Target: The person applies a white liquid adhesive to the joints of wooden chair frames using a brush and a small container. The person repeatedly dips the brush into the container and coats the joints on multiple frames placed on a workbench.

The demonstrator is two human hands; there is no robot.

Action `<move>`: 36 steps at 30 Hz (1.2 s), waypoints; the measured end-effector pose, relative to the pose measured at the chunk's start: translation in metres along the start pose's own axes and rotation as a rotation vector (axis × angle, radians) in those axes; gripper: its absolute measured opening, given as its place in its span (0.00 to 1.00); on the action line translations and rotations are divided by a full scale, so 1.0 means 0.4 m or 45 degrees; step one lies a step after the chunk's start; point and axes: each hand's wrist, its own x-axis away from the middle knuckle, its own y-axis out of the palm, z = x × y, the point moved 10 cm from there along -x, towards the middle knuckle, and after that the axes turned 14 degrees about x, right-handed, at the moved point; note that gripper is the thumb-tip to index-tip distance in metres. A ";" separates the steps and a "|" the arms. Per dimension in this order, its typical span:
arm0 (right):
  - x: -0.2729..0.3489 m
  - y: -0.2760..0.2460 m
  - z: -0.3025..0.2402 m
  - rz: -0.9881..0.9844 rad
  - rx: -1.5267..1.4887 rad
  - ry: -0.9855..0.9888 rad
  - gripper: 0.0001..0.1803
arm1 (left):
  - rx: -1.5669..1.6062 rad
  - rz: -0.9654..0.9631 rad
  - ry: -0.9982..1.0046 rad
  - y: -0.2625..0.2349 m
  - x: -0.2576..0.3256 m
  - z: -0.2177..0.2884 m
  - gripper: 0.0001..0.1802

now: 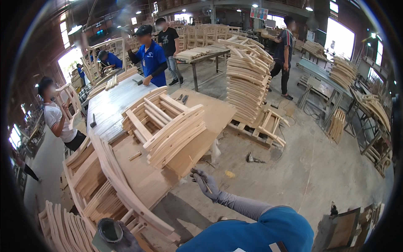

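My right hand, in a grey glove with a grey sleeve, is closed around a thin light stick near the front corner of the worktable. Low at the left, my left hand, in a dark glove, holds a round cup with a dark inside; its fingers are partly hidden. Ahead lies a stack of curved wooden frames with slats across them. A long curved wooden chair part rests between my left hand and the table. A short wooden piece lies on the brown board.
A tall stack of curved frames stands on a pallet. A power tool lies on the floor. A co-worker in blue stands across the table beside a hammer; another person at the left holds a chair frame.
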 end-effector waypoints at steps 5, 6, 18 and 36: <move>-0.024 -0.183 -0.201 0.205 0.237 -0.349 0.20 | -0.117 -0.287 0.193 0.298 0.024 0.013 0.35; -0.022 -0.187 -0.249 0.215 0.292 -0.427 0.20 | -0.047 -0.297 0.147 0.331 0.022 -0.007 0.41; -0.183 -0.144 -0.549 0.099 0.500 -0.382 0.12 | 1.572 -0.238 -1.093 0.818 0.071 -0.270 0.25; -0.650 0.230 -0.400 -0.487 0.917 -0.701 0.13 | 1.557 -0.183 -0.886 1.032 -0.249 -0.472 0.29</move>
